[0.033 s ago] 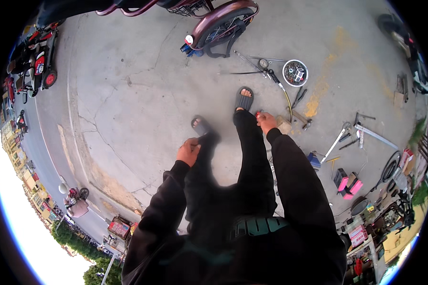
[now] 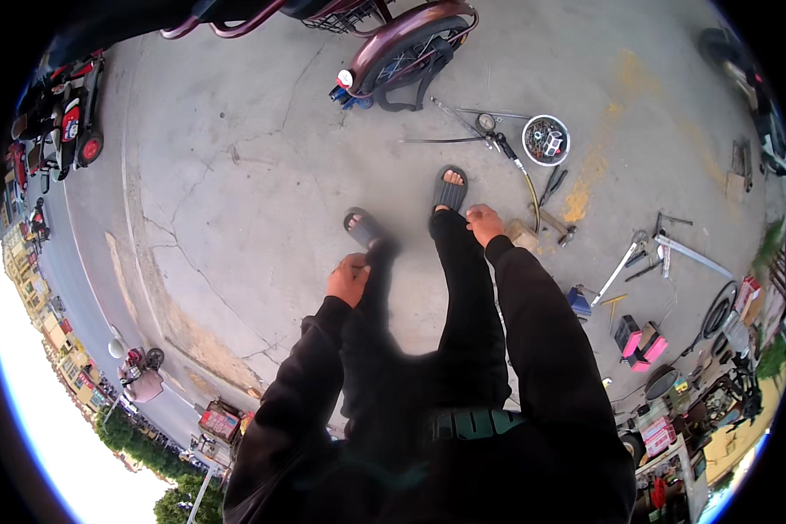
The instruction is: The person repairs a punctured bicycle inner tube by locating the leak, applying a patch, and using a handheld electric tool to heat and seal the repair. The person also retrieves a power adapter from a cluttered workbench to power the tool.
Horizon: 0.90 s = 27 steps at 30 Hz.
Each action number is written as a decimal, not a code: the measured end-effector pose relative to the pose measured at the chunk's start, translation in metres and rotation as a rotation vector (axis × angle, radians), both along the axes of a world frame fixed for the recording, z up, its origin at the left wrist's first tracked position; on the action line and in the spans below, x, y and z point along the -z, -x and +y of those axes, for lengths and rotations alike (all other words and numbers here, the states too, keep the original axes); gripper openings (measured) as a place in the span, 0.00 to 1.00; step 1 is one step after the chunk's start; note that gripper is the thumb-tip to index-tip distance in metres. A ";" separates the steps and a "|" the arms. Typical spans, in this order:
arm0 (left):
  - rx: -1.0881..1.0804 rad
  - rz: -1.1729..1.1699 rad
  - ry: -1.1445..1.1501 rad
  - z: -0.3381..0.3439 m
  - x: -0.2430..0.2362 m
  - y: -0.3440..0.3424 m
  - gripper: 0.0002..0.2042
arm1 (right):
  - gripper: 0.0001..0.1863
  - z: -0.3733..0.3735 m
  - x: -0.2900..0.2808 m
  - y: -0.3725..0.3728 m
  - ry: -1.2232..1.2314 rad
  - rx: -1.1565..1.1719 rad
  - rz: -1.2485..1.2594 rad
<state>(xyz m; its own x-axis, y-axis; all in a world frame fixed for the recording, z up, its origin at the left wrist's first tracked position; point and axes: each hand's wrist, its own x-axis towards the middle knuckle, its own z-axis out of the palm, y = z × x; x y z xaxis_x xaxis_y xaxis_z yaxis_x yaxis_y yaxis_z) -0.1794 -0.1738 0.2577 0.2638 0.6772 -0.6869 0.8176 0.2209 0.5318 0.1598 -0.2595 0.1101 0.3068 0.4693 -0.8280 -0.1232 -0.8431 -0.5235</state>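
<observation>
My left hand (image 2: 349, 279) hangs beside my left trouser leg, its fingers curled inward. What they hold, if anything, is hidden. Next to my right trouser leg (image 2: 456, 253), my right hand (image 2: 484, 224) has its fingers drawn together; its grip is also hidden. A light brown block (image 2: 522, 234) and a hammer (image 2: 566, 234) lie on the ground just right of it. Dark slide sandals (image 2: 450, 187) are on my feet. Farther ahead, a hose with a pressure gauge (image 2: 486, 121) lies by a metal bowl (image 2: 546, 140) of small metal parts.
A maroon bicycle wheel and fender (image 2: 410, 52) stand at the top. Pliers (image 2: 553, 185), long metal bars (image 2: 694, 255) and a pink-and-black box (image 2: 642, 342) lie to the right. Beyond the curb at left are a red three-wheeled vehicle (image 2: 72, 122) and a scooter rider (image 2: 140, 371).
A small red thing visible at my right fingertips before no longer shows. My left foot appears slightly farther left and forward, and the whole view has shifted a little.
</observation>
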 end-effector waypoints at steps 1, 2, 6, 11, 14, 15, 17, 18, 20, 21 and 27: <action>-0.001 -0.008 -0.015 0.016 0.035 -0.009 0.18 | 0.15 0.032 0.021 0.003 -0.045 -0.124 -0.156; -0.015 -0.021 -0.037 0.025 0.069 -0.016 0.18 | 0.16 0.056 0.045 0.006 -0.097 -0.242 -0.285; -0.112 0.041 -0.080 0.087 0.215 -0.059 0.22 | 0.21 0.141 0.140 0.010 -0.106 -0.389 -0.450; -0.280 -0.208 -0.326 0.177 0.321 -0.114 0.28 | 0.24 0.289 0.167 -0.048 -0.596 0.146 -0.882; -0.205 -0.247 -0.421 0.221 0.355 -0.132 0.31 | 0.22 0.363 0.174 -0.104 -0.858 -0.020 -1.186; -0.155 -0.252 -0.479 0.231 0.363 -0.133 0.31 | 0.21 0.373 0.176 -0.115 -0.808 -0.153 -1.174; -0.153 -0.333 -0.443 0.248 0.375 -0.138 0.28 | 0.21 0.383 0.180 -0.124 -0.801 -0.287 -1.186; -0.179 -0.402 -0.354 0.258 0.381 -0.141 0.27 | 0.20 0.386 0.182 -0.126 -0.835 -0.295 -1.204; -0.225 -0.427 -0.317 0.268 0.386 -0.150 0.23 | 0.17 0.386 0.182 -0.127 -0.842 -0.311 -1.182; -0.213 -0.440 -0.365 0.271 0.385 -0.155 0.23 | 0.16 0.384 0.180 -0.129 -0.917 -0.290 -1.268; -0.330 -0.840 -0.221 0.262 0.337 -0.174 0.17 | 0.17 0.376 0.174 -0.183 -0.589 -0.138 -1.373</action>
<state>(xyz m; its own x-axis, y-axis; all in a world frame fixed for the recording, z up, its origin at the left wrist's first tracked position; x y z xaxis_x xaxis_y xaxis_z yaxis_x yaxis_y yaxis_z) -0.0054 0.0886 -0.0794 0.3872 0.8991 -0.2042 0.0588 0.1969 0.9787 0.3428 0.1165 -0.0639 0.5934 0.7133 0.3730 0.7933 -0.4396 -0.4213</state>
